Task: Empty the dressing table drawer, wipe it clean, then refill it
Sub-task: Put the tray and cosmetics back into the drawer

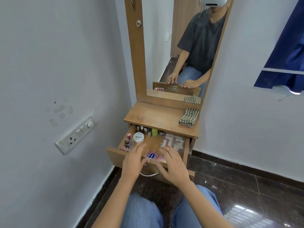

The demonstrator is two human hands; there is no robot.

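- The drawer (113, 156) of the dressing table stands pulled out, full of cosmetics.
- Along its back, partly under the surface (153, 116), small bottles (144, 130) stand upright in a row, a yellow-green one (154, 131) among them.
- At the left side sits a white round jar (138, 137) labelled nail polish, with a pink-capped bottle (129, 136) and more small bottles (127, 143) just beside it.
- At the right lies a clear-lidded palette case (174, 140), flat on the drawer floor.
- Near the front a pink packet (153, 156) with a blue oval label lies flat, partly hidden by the hands.
- The left hand (133, 163) hovers over the drawer's front edge, fingers spread and loose; its grip is released, grasping nothing.
- The right hand (174, 167) is likewise spread over the front right part, grip released, fingertips above the palette case's near edge.
- A metal handle (148, 174) on the drawer front shows between the two hands.
- A folded green-and-white striped cloth (189, 117) lies at the right end of the surface, against the mirror (164, 46) frame.
- On the left wall is a switch and socket panel (76, 133); a blue curtain (286, 46) hangs at the right.
- The person's knees in blue jeans (141, 211) are below the drawer, above a dark polished floor (238, 178).
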